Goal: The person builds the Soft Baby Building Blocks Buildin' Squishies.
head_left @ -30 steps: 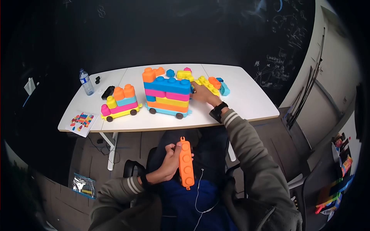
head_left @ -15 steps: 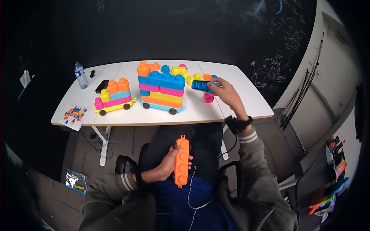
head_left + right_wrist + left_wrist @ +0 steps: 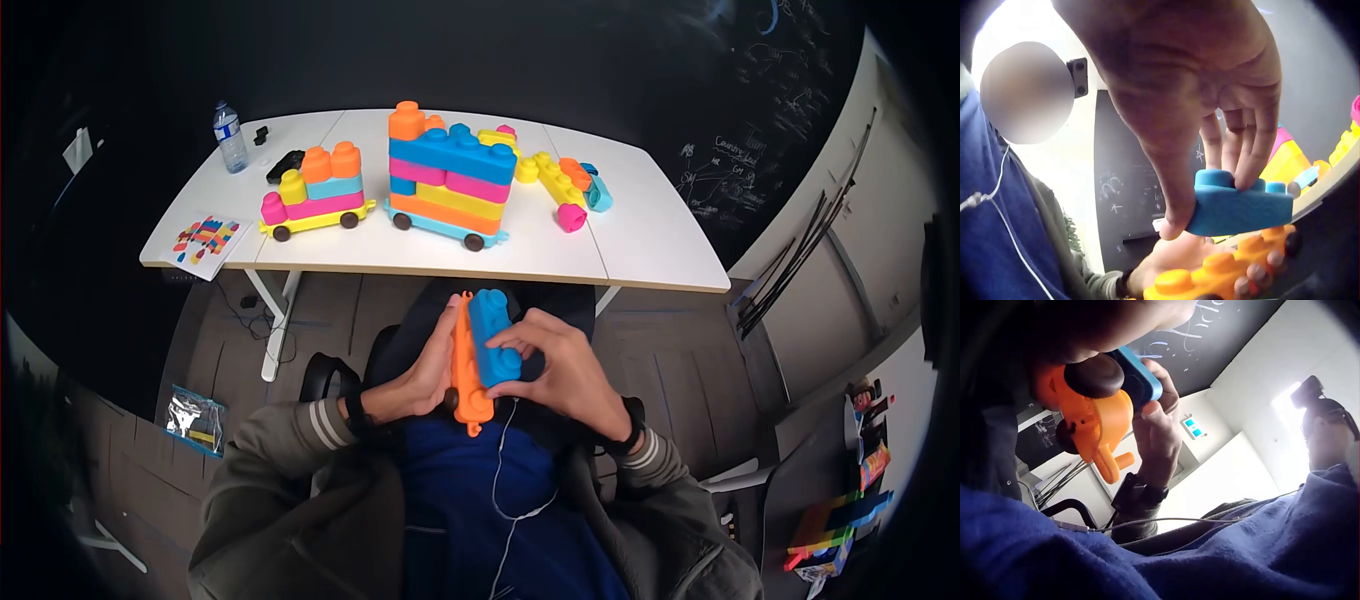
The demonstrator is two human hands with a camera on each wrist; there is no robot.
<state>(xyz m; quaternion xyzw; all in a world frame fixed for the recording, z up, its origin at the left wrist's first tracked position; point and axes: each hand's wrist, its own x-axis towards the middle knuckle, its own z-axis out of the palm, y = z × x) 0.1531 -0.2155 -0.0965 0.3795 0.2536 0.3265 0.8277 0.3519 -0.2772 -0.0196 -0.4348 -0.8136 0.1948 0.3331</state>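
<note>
My left hand [image 3: 428,368] grips an orange wheeled base [image 3: 474,405], a long studded block with dark wheels and a hook at each end, held over my lap. In my right hand [image 3: 562,368] is a blue building block [image 3: 491,335], pinched between thumb and fingers. The right wrist view shows the blue block [image 3: 1241,209] tilted just above the studs of the orange base [image 3: 1219,262], with left fingers wrapped under that base. From the left wrist, a wheel [image 3: 1094,376] and the hooked end of the orange base [image 3: 1107,464] show close by.
On the white table [image 3: 340,258] stand a tall block wagon [image 3: 446,185] and a smaller yellow-based wagon [image 3: 318,205]. Loose yellow blocks [image 3: 555,178] and a pink block [image 3: 571,217] lie to the right. A picture sheet [image 3: 207,245] and a water bottle [image 3: 229,138] are at left.
My right hand has picked up the blue block from the table's right side and brought it down to the orange base. My left hand keeps hold of the base, now raised slightly.
</note>
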